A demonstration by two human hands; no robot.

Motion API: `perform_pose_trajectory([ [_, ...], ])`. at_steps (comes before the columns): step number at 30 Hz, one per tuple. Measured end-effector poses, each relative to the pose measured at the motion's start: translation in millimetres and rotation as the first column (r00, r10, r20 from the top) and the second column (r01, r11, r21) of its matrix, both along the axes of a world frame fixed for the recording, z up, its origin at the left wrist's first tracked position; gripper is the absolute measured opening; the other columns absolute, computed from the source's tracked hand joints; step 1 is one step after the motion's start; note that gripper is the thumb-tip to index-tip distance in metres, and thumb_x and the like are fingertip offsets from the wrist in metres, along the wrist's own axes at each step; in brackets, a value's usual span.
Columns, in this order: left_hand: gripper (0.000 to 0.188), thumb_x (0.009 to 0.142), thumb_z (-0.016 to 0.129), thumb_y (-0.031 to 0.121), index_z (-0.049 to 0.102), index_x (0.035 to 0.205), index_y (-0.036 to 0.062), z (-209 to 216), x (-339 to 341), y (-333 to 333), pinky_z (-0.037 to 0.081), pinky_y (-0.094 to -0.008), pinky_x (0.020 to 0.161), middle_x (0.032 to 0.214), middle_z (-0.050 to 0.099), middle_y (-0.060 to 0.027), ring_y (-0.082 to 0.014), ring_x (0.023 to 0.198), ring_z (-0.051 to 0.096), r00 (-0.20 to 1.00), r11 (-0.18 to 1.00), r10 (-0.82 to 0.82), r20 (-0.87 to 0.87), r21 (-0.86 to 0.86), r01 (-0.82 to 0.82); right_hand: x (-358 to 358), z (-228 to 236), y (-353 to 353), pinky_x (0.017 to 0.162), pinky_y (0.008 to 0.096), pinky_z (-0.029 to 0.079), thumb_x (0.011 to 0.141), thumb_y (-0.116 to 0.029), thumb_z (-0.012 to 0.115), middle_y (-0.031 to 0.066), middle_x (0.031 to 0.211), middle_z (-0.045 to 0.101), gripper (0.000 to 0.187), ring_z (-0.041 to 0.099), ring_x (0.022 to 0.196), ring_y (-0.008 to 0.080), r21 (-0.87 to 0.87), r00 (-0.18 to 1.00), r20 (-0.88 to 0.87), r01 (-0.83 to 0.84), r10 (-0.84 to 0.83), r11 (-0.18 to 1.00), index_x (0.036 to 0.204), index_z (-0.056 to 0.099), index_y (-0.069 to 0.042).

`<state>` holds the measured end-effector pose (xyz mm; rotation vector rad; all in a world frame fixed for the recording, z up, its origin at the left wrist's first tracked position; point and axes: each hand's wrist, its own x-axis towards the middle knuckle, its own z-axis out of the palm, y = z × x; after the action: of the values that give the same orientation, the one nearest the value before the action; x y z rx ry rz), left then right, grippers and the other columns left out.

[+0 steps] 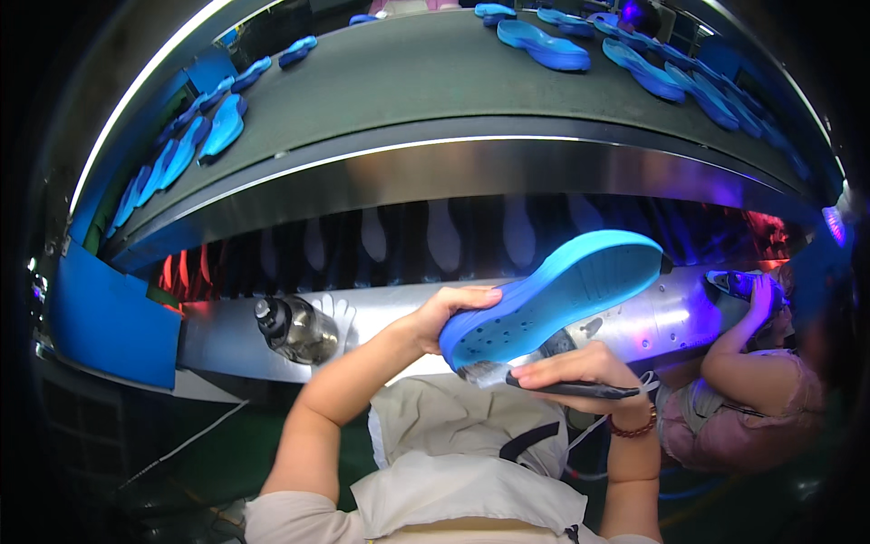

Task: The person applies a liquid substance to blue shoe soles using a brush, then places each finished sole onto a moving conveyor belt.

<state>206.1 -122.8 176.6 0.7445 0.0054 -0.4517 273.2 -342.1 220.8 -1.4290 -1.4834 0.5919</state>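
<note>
A large bright blue shoe sole (580, 286) is tilted up in front of me, its wide end toward the upper right. My left hand (444, 319) grips its lower left end, thumb on the top side and the other fingers hidden beneath. Small dark holes dot the inner surface near that hand. Closed around a flat brush (490, 374) with a dark handle is my right hand (580, 367). The bristles meet the sole's lower edge, close to my left hand. A bead bracelet (633, 421) circles my right wrist.
Beyond a steel ledge (399, 299) runs a dark conveyor belt (381, 86) carrying several blue soles (544, 47). Shoe-shaped pieces (444, 234) show in the dark slot below. A bottle (297, 331) and white glove (339, 317) rest left. A co-worker (739, 399) sits at right, holding a dark piece.
</note>
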Motion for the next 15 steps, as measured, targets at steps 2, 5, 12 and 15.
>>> perform_pose_trajectory([
  [2,0.062,0.081,0.053,0.039,0.040,0.127,-0.0009,1.0,2.9,9.0,0.044,-0.0334,0.087,0.117,0.052,-0.0178,-0.0221,0.101,0.055,0.992,0.994,-0.096,-0.084,0.039,0.100,10.0,6.3,-9.9,0.079,0.0296,0.051,0.073,0.000,0.065,0.0149,0.094,0.065,0.020,0.065,0.087,0.0245,0.001,0.997,-0.038,-0.071,0.071,0.997,0.093,0.064,0.001],
  [5,0.063,0.080,0.054,0.043,0.043,0.124,-0.0011,14.8,-3.4,7.8,0.044,-0.0332,0.087,0.114,0.053,-0.0173,-0.0217,0.100,0.055,0.964,0.965,-0.134,-0.231,0.190,0.180,13.7,12.0,-8.8,0.078,0.0295,0.051,0.073,0.000,0.065,0.0139,0.096,0.065,0.020,0.064,0.087,0.0245,-0.010,0.999,-0.036,0.024,-0.024,1.000,0.093,0.064,0.000],
  [12,0.070,0.076,0.055,0.049,0.043,0.125,-0.0006,18.8,-16.8,18.0,0.043,-0.0363,0.088,0.118,0.051,-0.0192,-0.0257,0.102,0.054,0.966,0.954,-0.112,-0.232,0.246,0.169,18.7,23.4,-14.1,0.076,0.0303,0.052,0.070,0.002,0.068,0.0139,0.092,0.066,0.019,0.065,0.086,0.0233,-0.066,0.994,0.113,0.001,0.007,0.998,0.088,0.066,-0.001],
  [15,0.068,0.076,0.055,0.044,0.046,0.123,-0.0032,22.2,-25.9,20.1,0.044,-0.0367,0.087,0.117,0.052,-0.0210,-0.0272,0.099,0.056,0.983,0.945,-0.041,-0.181,0.311,0.097,17.1,1.5,-16.3,0.077,0.0303,0.052,0.070,0.003,0.067,0.0145,0.093,0.066,0.019,0.065,0.087,0.0228,-0.060,0.994,0.105,0.020,-0.014,0.998,0.089,0.065,0.000],
])
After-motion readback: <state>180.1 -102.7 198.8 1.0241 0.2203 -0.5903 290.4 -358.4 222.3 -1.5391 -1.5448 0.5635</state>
